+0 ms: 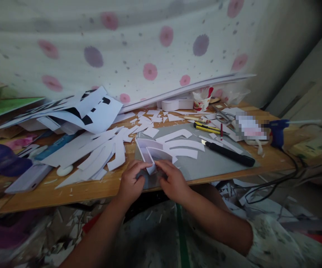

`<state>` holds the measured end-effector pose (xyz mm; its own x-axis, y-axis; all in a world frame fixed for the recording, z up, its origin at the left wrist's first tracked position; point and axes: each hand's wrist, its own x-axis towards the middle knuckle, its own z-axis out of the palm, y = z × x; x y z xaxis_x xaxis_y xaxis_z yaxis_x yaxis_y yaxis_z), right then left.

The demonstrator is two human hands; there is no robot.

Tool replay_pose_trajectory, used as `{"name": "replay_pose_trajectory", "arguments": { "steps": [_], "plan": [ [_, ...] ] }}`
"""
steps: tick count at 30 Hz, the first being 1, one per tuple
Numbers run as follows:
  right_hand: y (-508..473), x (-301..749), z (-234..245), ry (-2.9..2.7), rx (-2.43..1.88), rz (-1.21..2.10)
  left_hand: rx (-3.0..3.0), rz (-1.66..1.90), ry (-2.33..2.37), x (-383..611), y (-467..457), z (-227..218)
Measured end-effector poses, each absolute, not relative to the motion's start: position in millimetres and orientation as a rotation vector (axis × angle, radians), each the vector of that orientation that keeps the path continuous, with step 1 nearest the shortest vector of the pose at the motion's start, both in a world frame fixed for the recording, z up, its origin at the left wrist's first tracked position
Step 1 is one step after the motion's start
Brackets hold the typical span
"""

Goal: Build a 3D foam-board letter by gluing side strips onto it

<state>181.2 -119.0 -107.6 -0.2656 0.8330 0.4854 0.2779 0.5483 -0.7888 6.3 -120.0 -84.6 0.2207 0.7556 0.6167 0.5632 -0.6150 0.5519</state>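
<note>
Between my two hands stands a folded strip of white foam board (151, 169), bent into an angular shape on edge near the front of the grey cutting mat (183, 169). My left hand (131, 182) pinches it from the left with bent fingers. From the right, my right hand (173, 180) presses its fingertips on the same piece. Curved white cut-outs (187, 144) lie on the mat just behind. To the right rests a black utility knife (229, 152) with its blade out, and beyond it a yellow and black cutter (208, 128).
White offcuts (93, 152) heap up on the left, below printed sheets (99, 109). A blue glue gun (278, 132) with trailing cables stands at the right edge. Scissors (223, 115) and a paper cup (201, 102) sit at the back. Scraps litter the floor.
</note>
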Motion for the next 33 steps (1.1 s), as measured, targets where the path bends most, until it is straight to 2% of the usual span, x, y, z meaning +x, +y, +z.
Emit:
{"name": "replay_pose_trajectory", "arguments": {
  "steps": [9, 18, 25, 33],
  "plan": [
    [-119, 181, -110, -1.838, -0.897, 0.669, 2.262, 1.362, 1.268, 8, -119, -86],
    [-113, 180, -119, -1.687, -0.955, 0.844, 2.184, 1.431, 1.325, 1, -123, -95],
    [-111, 177, -116, -1.74, -0.999, 0.785, 2.112, 1.526, 1.451, 2, -125, -100],
    [-113, 176, -114, -1.783, -1.011, 0.736, 2.179, 1.447, 1.536, 3, -128, -101]
  ]
}}
